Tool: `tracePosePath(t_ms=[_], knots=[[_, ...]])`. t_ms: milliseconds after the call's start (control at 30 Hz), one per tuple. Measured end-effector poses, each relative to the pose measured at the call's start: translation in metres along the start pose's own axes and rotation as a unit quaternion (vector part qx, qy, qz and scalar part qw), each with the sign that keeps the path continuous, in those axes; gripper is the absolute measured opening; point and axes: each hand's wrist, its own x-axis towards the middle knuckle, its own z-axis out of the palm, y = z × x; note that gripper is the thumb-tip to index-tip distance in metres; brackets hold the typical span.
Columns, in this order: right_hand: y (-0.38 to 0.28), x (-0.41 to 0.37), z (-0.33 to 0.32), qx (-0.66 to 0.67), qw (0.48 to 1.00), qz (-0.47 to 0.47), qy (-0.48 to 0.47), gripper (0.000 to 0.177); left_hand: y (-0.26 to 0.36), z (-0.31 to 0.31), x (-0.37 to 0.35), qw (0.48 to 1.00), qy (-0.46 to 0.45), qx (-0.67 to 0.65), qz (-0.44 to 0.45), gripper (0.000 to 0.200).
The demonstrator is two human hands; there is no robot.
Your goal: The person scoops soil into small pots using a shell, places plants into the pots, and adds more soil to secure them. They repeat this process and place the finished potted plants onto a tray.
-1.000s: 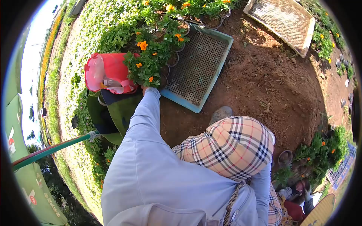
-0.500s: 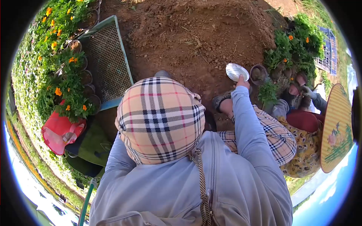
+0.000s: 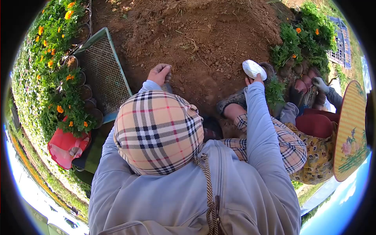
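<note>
My right hand point(image 3: 254, 79) grips a shallow, shiny silver bowl point(image 3: 251, 69) by its near side. The bowl is tilted, its pale surface facing me, and partly covers a brown plant pot point(image 3: 269, 69) at its right. Ahead of my plaid-covered knee point(image 3: 156, 129), my left hand point(image 3: 159, 74) is raised over the soil with its fingers curled together. Whatever it may hold is hidden. Loose reddish-brown soil point(image 3: 203, 43) lies in front of both hands.
A green-rimmed mesh crate point(image 3: 103, 66) stands at left beside potted orange marigolds point(image 3: 66, 78) and a red object point(image 3: 68, 149). At right, another person with a gloved hand point(image 3: 320, 84) and a woven hat point(image 3: 352, 133) sits close by more marigolds point(image 3: 301, 43) and a blue crate point(image 3: 341, 43).
My left hand has come into view from behind the knee. The bowl has moved slightly right and tipped toward the pot, with my right hand still gripping it.
</note>
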Motion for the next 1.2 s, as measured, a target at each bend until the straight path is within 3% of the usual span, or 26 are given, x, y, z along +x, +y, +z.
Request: tracePosePath(t_ms=[133, 267, 367, 433, 567, 600, 633, 667, 767, 833, 900, 1000, 1100, 1200], knots=[[-0.012, -0.015, 0.017, -0.042, 0.987, -0.074, 0.135, 0.035, 0.003, 0.017, 0.012, 0.998, -0.050, 0.032, -0.011, 0.018], [0.002, -0.059, 0.028, -0.121, 0.963, -0.231, -0.067, 0.028, 0.014, 0.032, 0.026, 0.991, -0.117, 0.053, -0.025, 0.022], [0.026, -0.100, 0.049, -0.174, 0.911, -0.274, -0.253, 0.024, 0.023, 0.037, 0.045, 0.985, -0.162, 0.052, -0.005, 0.032], [0.044, -0.127, 0.065, -0.212, 0.873, -0.278, -0.340, 0.025, 0.045, 0.037, 0.046, 0.985, -0.153, 0.071, -0.042, 0.034], [0.065, -0.168, 0.097, -0.366, 0.722, -0.376, -0.452, 0.025, 0.055, 0.018, 0.048, 0.984, -0.159, -0.045, -0.061, 0.037], [0.068, -0.175, 0.105, -0.367, 0.693, -0.389, -0.483, 0.025, 0.062, 0.014, 0.041, 0.989, -0.099, 0.040, -0.107, 0.036], [0.069, -0.181, 0.109, -0.369, 0.664, -0.402, -0.512, 0.025, 0.057, 0.007, 0.043, 0.992, -0.082, 0.042, -0.081, 0.036], [0.067, -0.184, 0.112, -0.386, 0.662, -0.371, -0.524, 0.027, 0.045, 0.000, 0.050, 0.995, -0.065, 0.043, -0.056, 0.036], [0.084, -0.151, 0.107, -0.258, 0.776, -0.247, -0.519, 0.029, 0.008, -0.017, 0.068, 0.999, 0.016, -0.032, -0.014, 0.040], [0.067, -0.134, 0.097, -0.230, 0.882, -0.168, -0.375, 0.029, 0.008, -0.021, 0.064, 0.996, 0.052, -0.059, -0.038, 0.041], [0.048, -0.110, 0.084, -0.260, 0.924, -0.078, -0.269, 0.030, 0.028, -0.018, 0.046, 0.993, 0.055, -0.034, -0.101, 0.040], [0.053, -0.085, 0.071, -0.211, 0.945, -0.033, -0.247, 0.027, 0.021, -0.003, 0.051, 0.986, 0.108, -0.023, -0.125, 0.039], [0.065, -0.074, 0.076, -0.203, 0.924, 0.122, -0.300, 0.025, 0.002, -0.008, 0.064, 0.986, 0.082, -0.076, -0.124, 0.038], [0.068, -0.059, 0.107, -0.227, 0.919, 0.169, -0.274, 0.019, -0.021, -0.017, 0.069, 0.990, 0.055, -0.067, -0.114, 0.035]])
